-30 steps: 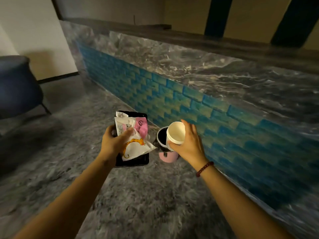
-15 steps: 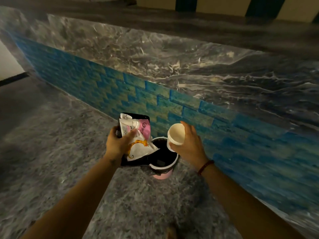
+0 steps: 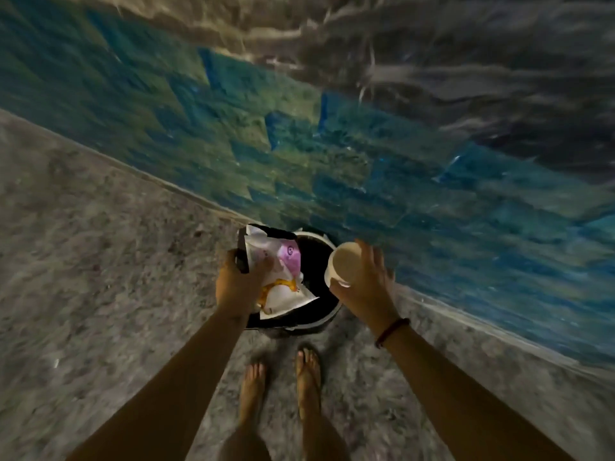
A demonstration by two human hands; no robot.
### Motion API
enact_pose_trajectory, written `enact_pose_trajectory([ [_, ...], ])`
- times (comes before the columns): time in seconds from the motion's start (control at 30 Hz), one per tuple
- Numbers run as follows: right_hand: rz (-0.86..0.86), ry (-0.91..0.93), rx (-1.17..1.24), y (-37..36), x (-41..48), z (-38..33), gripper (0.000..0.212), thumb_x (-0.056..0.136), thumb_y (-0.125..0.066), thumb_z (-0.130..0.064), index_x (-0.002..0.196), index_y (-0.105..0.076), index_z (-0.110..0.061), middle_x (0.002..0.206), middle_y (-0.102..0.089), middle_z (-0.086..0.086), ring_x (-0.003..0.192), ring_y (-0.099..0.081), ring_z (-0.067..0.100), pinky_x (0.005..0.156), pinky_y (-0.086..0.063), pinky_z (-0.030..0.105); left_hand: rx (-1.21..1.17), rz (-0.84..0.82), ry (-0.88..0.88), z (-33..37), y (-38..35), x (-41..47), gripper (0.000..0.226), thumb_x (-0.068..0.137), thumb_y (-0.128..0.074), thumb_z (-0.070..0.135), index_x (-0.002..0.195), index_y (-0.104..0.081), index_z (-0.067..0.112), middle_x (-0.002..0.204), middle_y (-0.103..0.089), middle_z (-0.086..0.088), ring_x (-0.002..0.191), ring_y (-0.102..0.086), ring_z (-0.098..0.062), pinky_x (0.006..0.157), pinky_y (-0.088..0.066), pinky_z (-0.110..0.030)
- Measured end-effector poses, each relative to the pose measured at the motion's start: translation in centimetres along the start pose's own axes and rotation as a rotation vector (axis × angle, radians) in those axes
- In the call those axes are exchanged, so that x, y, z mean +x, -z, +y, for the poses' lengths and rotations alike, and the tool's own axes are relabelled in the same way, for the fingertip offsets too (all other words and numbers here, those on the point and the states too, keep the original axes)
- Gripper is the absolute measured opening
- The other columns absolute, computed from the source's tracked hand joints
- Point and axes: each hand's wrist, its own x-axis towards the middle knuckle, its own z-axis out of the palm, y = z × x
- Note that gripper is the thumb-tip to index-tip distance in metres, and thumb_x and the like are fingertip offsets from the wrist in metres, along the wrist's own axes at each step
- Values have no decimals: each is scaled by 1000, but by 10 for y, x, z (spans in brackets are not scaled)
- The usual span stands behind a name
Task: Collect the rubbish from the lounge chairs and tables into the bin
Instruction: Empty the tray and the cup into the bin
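Overhead: one cup (image 3: 344,265), one bin (image 3: 327,309).

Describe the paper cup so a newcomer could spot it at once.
Find the blue tiled wall, then the round black bin at its foot. Over the bin's right rim, the right hand holds the paper cup: plain cream, round, unlike the printed wrappers opposite.

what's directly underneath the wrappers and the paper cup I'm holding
The bin sits below the wrappers and paper cup. Its inside looks dark; hands and wrappers cover most of it.
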Motion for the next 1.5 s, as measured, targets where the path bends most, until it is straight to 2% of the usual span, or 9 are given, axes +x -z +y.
enact_pose_trajectory([
  [0.17,-101,-82,3,-84,42,39,82,66,-74,-21,135,-31,-13,130,-40,16,115,-45,37,92,-40,49,148,-3,93,-57,-44,71,40,74,-69,38,101,-47,16,91,-59,-7,87,-61,-33,74,-53,-44],
  [0.37,-157,-155,63,-160,58,67,89,69,-75,-21,141,-22,-15,139,-32,16,120,-44,37,92,-44,53,275,-118,102,-109,-82,123,54,73,-68,48,107,-48,11,93,-59,-8,89,-60,-33,66,-47,-38],
  [0.53,-209,-206,144,-182,58,73,97,71,-75,-29,144,-12,-13,151,-19,15,134,-30,32,101,-39,46,232,-341,265,-122,-114,140,100,62,-76,52,141,-29,12,138,-47,-13,125,-46,-31,98,-42,-38],
  [0.67,-171,-212,186,-169,47,66,89,73,-73,-25,142,-19,-11,146,-28,14,129,-37,30,96,-39,34,244,-426,292,-113,-116,137,89,73,-73,41,143,-26,12,140,-43,-12,125,-44,-31,92,-40,-34],
  [0.8,-94,-208,173,-146,48,49,74,77,-68,-23,138,-28,-11,139,-38,14,124,-43,29,97,-44,44,208,-502,217,-84,-105,129,63,79,-69,34,132,-42,15,126,-56,-11,111,-55,-25,91,-47,-37],
  [0.9,-27,-189,145,-123,58,35,67,79,-66,-28,135,-32,-12,135,-42,13,120,-46,29,95,-44,45,183,-565,120,-53,-96,124,56,80,-68,31,129,-45,16,122,-59,-11,107,-57,-24,92,-48,-41],
  [1.03,56,-175,136,-84,60,16,69,79,-65,-32,136,-30,-16,135,-43,11,122,-43,29,98,-39,45,244,-632,-110,-2,-90,109,54,81,-68,32,128,-46,20,118,-58,-3,92,-54,-11,67,-43,-16],
  [1.33,429,-175,45,61,-12,-15,68,75,-67,-31,134,-36,-19,131,-48,4,119,-48,24,98,-36,41,467,-946,-813,129,-68,13,58,76,-69,37,128,-44,25,120,-56,0,110,-53,-13,89,-43,-28],
  [1.5,729,-259,20,162,-98,-18,63,77,-66,-32,132,-38,-18,126,-51,4,117,-50,23,96,-38,42,421,-1077,-1086,200,-94,-102,56,72,-74,28,121,-48,28,109,-55,7,101,-52,-5,83,-35,-14],
])
